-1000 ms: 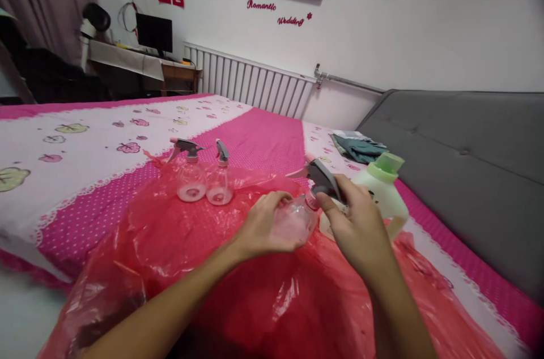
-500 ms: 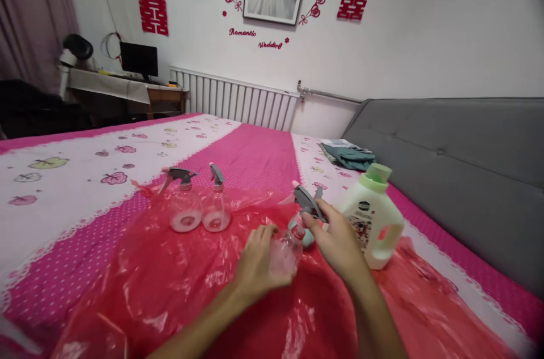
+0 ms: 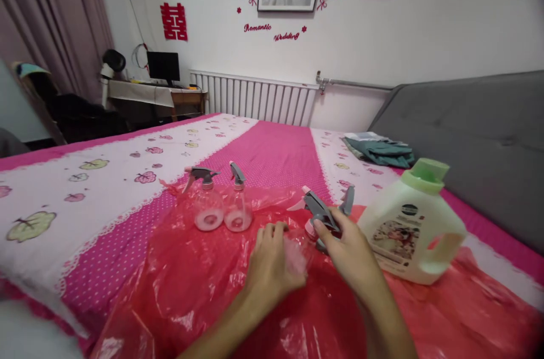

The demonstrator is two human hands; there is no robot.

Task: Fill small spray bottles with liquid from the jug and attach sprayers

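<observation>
My left hand (image 3: 270, 265) is wrapped round the body of a clear spray bottle (image 3: 296, 257), which tilts to the right. In my right hand (image 3: 351, 243) is a grey trigger spray head (image 3: 319, 207) with a pink collar, held at the bottle's neck. The collar meets the neck, though I cannot tell whether it is threaded on. Behind my right fingers another grey trigger (image 3: 348, 199) shows, its bottle mostly hidden. To the left, two spray bottles (image 3: 208, 209) (image 3: 238, 209) with grey heads stand upright, with pale liquid low inside.
A large pale detergent jug (image 3: 408, 229) with a green cap stands right of my right hand. Red plastic sheeting (image 3: 187, 291) covers the bed (image 3: 280, 149) under the bottles. Folded clothes (image 3: 380, 149) lie by the grey headboard (image 3: 476, 115).
My right hand has brought the spray head down onto the bottle's neck, which was bare before. My view has shifted, so the room and bottles sit further right.
</observation>
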